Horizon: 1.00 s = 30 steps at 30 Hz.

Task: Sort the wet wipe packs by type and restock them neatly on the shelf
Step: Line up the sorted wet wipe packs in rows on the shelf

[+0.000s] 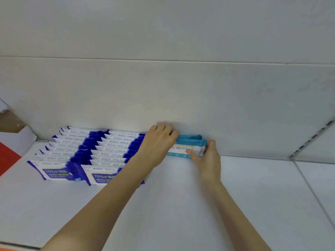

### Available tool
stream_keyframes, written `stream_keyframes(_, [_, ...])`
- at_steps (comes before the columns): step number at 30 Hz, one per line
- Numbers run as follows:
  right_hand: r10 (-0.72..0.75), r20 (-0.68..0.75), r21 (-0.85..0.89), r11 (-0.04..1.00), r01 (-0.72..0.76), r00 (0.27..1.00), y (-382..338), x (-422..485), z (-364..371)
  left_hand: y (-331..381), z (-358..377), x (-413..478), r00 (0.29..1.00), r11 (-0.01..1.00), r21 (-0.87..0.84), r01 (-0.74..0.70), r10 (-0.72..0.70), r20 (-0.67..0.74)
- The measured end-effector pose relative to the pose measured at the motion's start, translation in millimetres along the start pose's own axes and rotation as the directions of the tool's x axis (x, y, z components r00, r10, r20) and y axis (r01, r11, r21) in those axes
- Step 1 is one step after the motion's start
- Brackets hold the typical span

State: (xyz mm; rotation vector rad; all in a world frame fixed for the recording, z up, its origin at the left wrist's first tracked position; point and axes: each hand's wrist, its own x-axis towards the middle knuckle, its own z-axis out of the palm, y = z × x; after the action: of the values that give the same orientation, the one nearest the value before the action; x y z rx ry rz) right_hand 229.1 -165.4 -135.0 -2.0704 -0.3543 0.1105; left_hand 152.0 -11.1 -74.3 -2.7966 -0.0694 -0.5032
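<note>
A: Where could a hand still get in on that shelf (181, 214)?

B: The right half is bare board, from the near edge all the way to the back wall (199, 96) — wide open. The near strip in front is bare too.

A: And the left?

B: Blocked. Two rows of dark blue packs (87, 153) stand side by side from mid-shelf to the wall, with a cardboard box (16, 138) beyond them at the far left.

A: The middle?

B: There the light blue packs (188, 144) sit against the wall, just right of the dark rows. The left hand (157, 142) and right hand (208, 156) grip their two ends — both forearms cross the board there.
</note>
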Motion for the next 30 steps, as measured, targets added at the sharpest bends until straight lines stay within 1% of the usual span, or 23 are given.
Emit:
stream_keyframes(2, [-0.021, -0.014, 0.034, 0.999, 0.022, 1.000, 1.1, -8.6, -7.7, 2.0, -7.0, -3.1, 0.999, 0.999, 0.008, 0.038, -0.038, -0.014])
stream_keyframes(4, [-0.030, -0.041, 0.056, 0.998, 0.032, 0.999, 2.6, -26.2, -25.6, 7.9, -20.3, -13.5, 0.992, 0.992, -0.054, 0.113, -0.116, -0.051])
stream_keyframes(6, [-0.042, -0.032, 0.026, 0.999, 0.043, 0.999, 7.0, -50.1, -48.0, 20.0, -38.7, -34.5, 0.983, 0.981, -0.126, 0.146, -0.158, -0.091])
stream_keyframes(9, [-0.055, 0.024, -0.037, 0.998, 0.056, 0.998, 16.5, -95.4, -82.2, 48.5, -63.8, -81.8, 0.972, 0.963, -0.213, 0.166, -0.196, -0.129])
stream_keyframes(13, [-0.088, 0.027, -0.089, 0.992, 0.090, 0.996, 33.9, -180.1, -122.3, 109.8, -90.8, -164.2, 0.962, 0.903, -0.371, 0.215, -0.262, -0.081])
stream_keyframes(15, [-0.115, 0.016, -0.120, 0.986, 0.116, 0.993, 45.3, -229.9, -139.3, 146.9, -103.4, -208.6, 0.967, 0.886, -0.412, 0.215, -0.253, -0.040])
stream_keyframes(18, [-0.173, 0.043, -0.240, 0.954, 0.178, 0.984, 65.4, -299.5, -164.7, 198.3, -123.3, -271.4, 0.973, 0.867, -0.450, 0.214, -0.230, 0.020])
stream_keyframes(20, [-0.168, 0.076, -0.309, 0.933, 0.184, 0.983, 74.3, -342.7, -185.2, 227.2, -138.0, -304.1, 0.974, 0.850, -0.478, 0.219, -0.218, 0.060])
stream_keyframes(22, [-0.169, 0.066, -0.353, 0.918, 0.182, 0.983, 80.8, -378.8, -210.3, 253.1, -153.6, -324.1, 0.977, 0.830, -0.517, 0.211, -0.199, 0.080])
stream_keyframes(27, [-0.131, -0.036, -0.462, 0.881, 0.100, 0.991, 101.5, -442.8, -290.9, 320.6, -189.8, -329.3, 0.995, 0.821, -0.563, 0.096, -0.093, 0.035])
stream_keyframes(30, [-0.097, -0.082, -0.512, 0.858, 0.041, 0.992, 121.1, -465.5, -342.5, 364.2, -207.9, -322.3, 0.998, 0.796, -0.604, 0.047, -0.064, -0.007])
